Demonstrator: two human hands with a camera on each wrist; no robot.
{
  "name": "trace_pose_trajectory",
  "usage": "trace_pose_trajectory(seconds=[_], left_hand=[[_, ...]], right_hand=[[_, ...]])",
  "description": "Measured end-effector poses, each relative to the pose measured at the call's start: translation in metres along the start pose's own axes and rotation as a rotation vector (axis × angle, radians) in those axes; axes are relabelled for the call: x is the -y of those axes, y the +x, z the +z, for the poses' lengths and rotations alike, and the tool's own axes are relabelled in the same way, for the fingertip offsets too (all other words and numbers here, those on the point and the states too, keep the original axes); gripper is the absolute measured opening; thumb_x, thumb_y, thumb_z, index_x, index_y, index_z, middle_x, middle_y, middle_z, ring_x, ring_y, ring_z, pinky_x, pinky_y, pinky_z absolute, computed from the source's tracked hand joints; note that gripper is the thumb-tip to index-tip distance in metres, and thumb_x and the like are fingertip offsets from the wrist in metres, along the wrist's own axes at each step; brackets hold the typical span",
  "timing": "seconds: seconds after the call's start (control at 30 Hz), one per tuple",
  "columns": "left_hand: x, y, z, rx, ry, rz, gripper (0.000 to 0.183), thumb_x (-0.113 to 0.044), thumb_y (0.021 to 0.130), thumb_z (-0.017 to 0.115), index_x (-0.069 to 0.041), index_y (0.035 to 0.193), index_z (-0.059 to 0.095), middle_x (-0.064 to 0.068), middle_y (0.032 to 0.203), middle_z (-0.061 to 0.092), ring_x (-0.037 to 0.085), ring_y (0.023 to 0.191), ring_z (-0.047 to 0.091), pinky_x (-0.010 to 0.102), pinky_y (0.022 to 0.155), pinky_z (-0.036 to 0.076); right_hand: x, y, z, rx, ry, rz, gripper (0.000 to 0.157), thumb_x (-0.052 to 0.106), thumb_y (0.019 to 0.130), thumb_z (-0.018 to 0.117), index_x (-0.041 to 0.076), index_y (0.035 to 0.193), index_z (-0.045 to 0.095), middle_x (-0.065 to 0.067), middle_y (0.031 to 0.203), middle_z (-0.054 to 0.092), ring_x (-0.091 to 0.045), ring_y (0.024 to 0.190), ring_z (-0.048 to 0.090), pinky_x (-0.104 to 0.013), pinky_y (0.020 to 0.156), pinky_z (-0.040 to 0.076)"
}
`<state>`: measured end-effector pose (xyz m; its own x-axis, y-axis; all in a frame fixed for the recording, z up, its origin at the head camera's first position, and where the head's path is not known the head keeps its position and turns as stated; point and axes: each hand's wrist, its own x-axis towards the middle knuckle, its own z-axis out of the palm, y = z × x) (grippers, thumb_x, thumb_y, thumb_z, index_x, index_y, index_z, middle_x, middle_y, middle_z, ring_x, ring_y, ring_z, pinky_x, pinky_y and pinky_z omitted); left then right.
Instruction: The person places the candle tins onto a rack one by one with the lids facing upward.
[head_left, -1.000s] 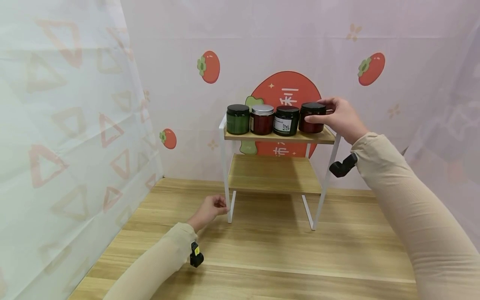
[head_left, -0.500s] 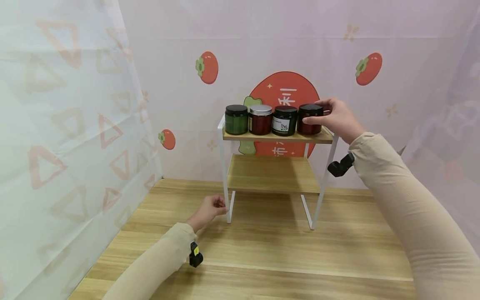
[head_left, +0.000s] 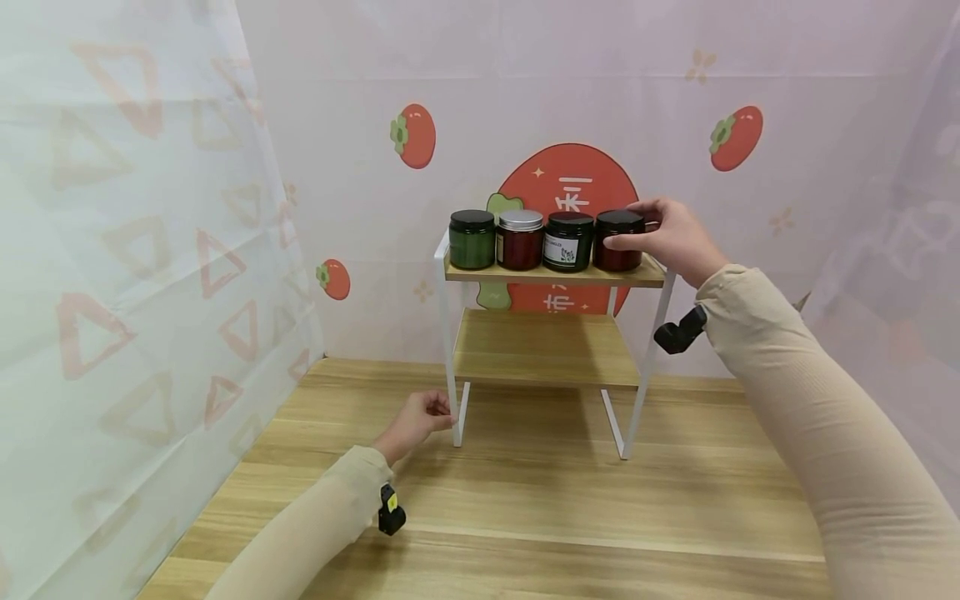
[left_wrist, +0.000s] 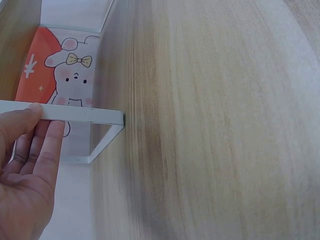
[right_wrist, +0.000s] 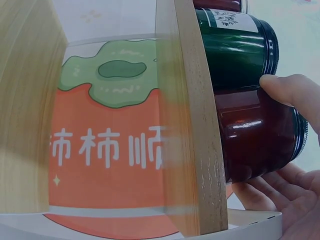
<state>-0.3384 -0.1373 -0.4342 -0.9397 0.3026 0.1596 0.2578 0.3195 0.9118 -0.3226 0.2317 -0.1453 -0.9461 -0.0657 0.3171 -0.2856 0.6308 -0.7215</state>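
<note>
My right hand point(head_left: 675, 237) grips the dark red jar point(head_left: 618, 250) with a black lid at the right end of the upper shelf point(head_left: 555, 276). In the right wrist view the thumb lies across that jar point(right_wrist: 260, 132) and the fingers come round its other side. To its left, in one row, stand a dark green jar point(head_left: 567, 242) with a white label, a red jar point(head_left: 520, 242) with a silver lid, and a green jar point(head_left: 472, 242). Low on the left, my left hand point(head_left: 416, 423) pinches the white front leg point(left_wrist: 80, 113) of the rack between thumb and fingers.
The two-tier rack has a bare lower wooden shelf point(head_left: 547, 346) and white legs standing on the wooden table point(head_left: 525, 517). Behind it hangs a pale cloth backdrop point(head_left: 360, 167) with fruit prints; another cloth point(head_left: 150, 292) closes off the left side.
The whole scene shifts slightly left in the head view. Both hands keep their holds, and the jars stay in their row.
</note>
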Motion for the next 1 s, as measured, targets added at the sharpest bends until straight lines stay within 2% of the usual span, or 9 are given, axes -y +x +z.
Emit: trace_pose_trajectory(seconds=[0.4, 0.63, 1.0], left_hand=[[-0.0006, -0.0009, -0.001, -0.007, 0.008, -0.01, 0.011, 0.006, 0.085, 0.067, 0.004, 0.092, 0.059, 0.01, 0.085, 0.062, 0.015, 0.077, 0.058, 0.028, 0.072, 0.055], [-0.001, -0.0002, -0.0018, -0.001, 0.026, 0.012, 0.009, 0.009, 0.086, 0.064, 0.01, 0.092, 0.057, 0.018, 0.087, 0.062, 0.02, 0.08, 0.059, 0.038, 0.074, 0.056], [-0.0011, -0.002, -0.0008, -0.006, 0.011, -0.007, 0.01, 0.006, 0.086, 0.066, 0.005, 0.093, 0.059, 0.009, 0.085, 0.062, 0.013, 0.077, 0.058, 0.025, 0.07, 0.055]], right_hand=[[0.0017, 0.0005, 0.0008, 0.011, -0.005, -0.008, 0.075, 0.037, 0.083, 0.075, 0.001, 0.14, 0.042, -0.017, 0.128, 0.052, -0.023, 0.11, 0.052, -0.029, 0.088, 0.039], [0.0016, 0.0013, 0.0008, 0.021, -0.008, 0.001, 0.076, 0.038, 0.084, 0.074, 0.001, 0.142, 0.041, -0.018, 0.131, 0.05, -0.025, 0.114, 0.049, -0.03, 0.089, 0.039], [0.0023, 0.0003, 0.0013, 0.031, -0.001, 0.003, 0.076, 0.037, 0.085, 0.073, 0.001, 0.142, 0.039, -0.019, 0.132, 0.049, -0.026, 0.114, 0.049, -0.03, 0.089, 0.04]])
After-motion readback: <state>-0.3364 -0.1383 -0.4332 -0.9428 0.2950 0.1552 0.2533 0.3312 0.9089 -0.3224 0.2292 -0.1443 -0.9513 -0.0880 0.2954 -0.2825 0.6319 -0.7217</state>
